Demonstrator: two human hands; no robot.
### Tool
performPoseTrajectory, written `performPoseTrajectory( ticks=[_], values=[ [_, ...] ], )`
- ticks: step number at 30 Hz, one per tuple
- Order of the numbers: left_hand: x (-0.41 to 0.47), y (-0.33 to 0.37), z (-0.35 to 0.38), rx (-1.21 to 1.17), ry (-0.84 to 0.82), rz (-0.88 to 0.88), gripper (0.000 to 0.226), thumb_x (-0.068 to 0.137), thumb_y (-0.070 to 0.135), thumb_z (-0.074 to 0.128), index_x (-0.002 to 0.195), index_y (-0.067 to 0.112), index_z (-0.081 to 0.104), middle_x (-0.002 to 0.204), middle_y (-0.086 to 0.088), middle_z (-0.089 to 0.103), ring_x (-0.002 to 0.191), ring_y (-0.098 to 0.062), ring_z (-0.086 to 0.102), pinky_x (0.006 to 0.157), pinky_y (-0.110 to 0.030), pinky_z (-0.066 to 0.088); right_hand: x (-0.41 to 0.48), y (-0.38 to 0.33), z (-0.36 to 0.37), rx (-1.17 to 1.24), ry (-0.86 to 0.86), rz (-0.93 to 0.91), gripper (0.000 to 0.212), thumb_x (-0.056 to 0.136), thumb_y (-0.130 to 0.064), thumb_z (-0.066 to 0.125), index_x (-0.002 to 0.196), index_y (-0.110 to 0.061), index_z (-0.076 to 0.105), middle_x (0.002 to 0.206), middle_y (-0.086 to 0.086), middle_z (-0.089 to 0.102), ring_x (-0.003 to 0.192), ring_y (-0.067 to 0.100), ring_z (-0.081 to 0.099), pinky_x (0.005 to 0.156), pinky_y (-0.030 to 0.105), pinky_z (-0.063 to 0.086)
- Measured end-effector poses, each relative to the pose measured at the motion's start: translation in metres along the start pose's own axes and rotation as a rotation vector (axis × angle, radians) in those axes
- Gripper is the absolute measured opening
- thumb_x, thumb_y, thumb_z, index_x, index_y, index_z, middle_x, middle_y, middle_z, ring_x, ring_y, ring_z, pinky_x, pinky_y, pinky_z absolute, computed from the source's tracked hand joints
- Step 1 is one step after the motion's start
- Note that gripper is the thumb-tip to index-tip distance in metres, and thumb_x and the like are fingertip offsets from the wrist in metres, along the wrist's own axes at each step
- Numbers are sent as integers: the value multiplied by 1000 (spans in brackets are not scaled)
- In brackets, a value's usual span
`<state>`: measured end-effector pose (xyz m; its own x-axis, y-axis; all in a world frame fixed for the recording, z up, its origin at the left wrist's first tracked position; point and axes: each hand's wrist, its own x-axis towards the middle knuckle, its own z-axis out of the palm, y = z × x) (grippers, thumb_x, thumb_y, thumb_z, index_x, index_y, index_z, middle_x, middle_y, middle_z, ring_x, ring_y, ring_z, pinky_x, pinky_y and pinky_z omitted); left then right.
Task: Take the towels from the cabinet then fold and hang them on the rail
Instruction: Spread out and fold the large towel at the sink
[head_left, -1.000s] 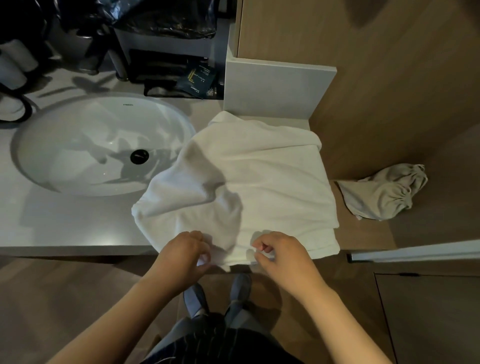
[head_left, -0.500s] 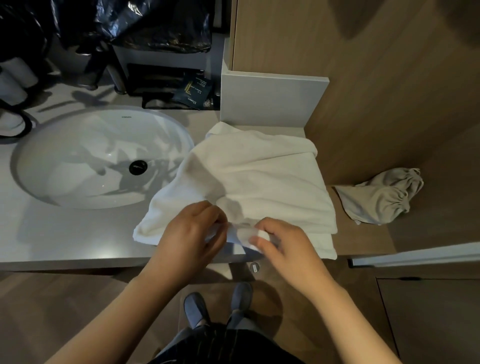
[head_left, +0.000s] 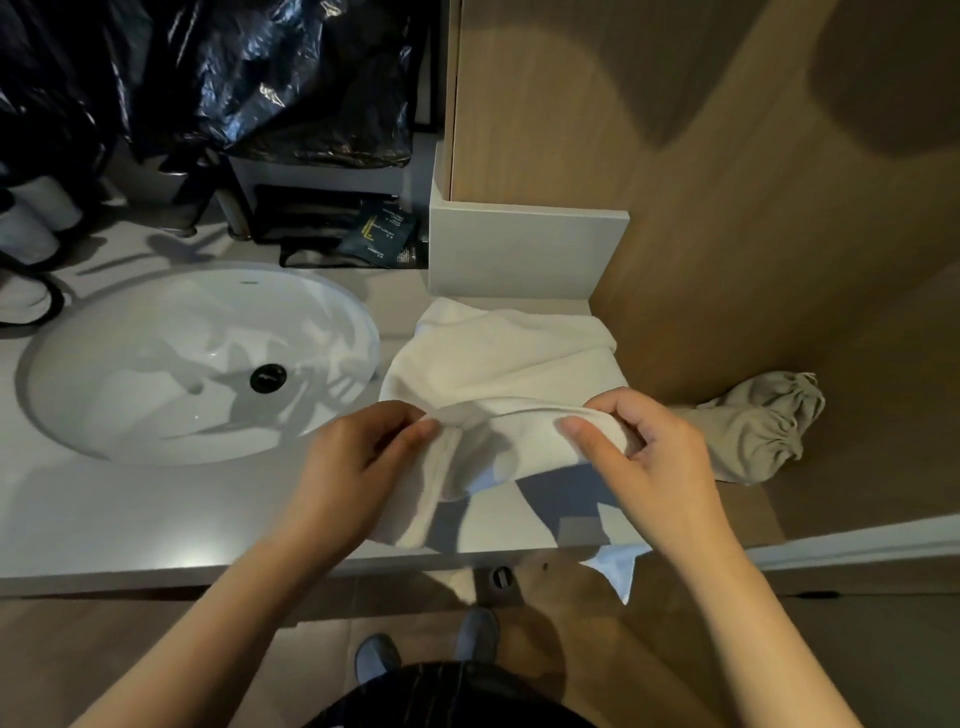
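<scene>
A white towel (head_left: 498, 364) lies on the grey counter (head_left: 130, 519), to the right of the sink. My left hand (head_left: 358, 467) pinches the near edge of the towel and lifts it off the counter. My right hand (head_left: 654, 457) grips the same raised edge farther right, fingers curled round the fabric. The lifted edge hangs above the middle of the towel, and part of the cloth sags between my hands. One corner of the towel (head_left: 618, 569) hangs over the counter's front edge. No rail is in view.
A white oval sink (head_left: 156, 374) fills the counter's left. A beige drawstring bag (head_left: 763, 426) lies on the wooden ledge at right. Black plastic bags (head_left: 260, 78) and a dark packet (head_left: 384, 234) sit at the back. A wood panel (head_left: 727, 182) rises on the right.
Both hands have raised the towel's near edge and carried it away from me over the towel. The front part of the counter now shows bare.
</scene>
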<state>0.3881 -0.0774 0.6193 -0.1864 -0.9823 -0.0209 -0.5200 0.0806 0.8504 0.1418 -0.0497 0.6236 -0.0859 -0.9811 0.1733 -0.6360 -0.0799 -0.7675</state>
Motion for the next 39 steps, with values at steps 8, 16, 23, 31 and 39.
performPoseTrajectory(
  ticks=[8,16,23,31,39],
  values=[
    [13,24,-1,74,-59,48,29,91,45,52,99,18,60,93,5,58,82,-6,53,74,-25,42,21,-16,11,162,-64,-39,14,93,-34,63,88,-29,75,85,-18,72,86,6,66,71,12,46],
    [-12,31,-4,89,168,260,12,80,24,74,81,17,65,68,12,54,62,-7,55,54,-11,42,34,-20,18,136,19,12,27,93,-37,62,69,-26,69,67,-12,64,69,11,61,58,20,44],
    [-7,14,22,195,88,169,41,74,38,80,109,20,67,110,14,61,92,-4,59,77,-14,48,39,-30,23,153,-24,75,20,92,-39,63,77,-28,71,70,-17,64,73,4,61,61,10,42],
    [4,11,7,-65,74,61,17,96,8,53,95,25,52,81,4,62,75,-12,59,64,-33,51,42,-32,18,179,-42,48,19,91,-35,65,79,-26,74,74,-15,69,75,6,64,63,10,43],
    [5,16,-1,185,-61,67,39,79,44,70,107,25,50,95,10,56,84,-5,54,66,-21,43,43,-30,25,143,-100,78,17,88,-38,66,79,-26,74,75,-12,70,78,7,64,62,13,47]
  ],
)
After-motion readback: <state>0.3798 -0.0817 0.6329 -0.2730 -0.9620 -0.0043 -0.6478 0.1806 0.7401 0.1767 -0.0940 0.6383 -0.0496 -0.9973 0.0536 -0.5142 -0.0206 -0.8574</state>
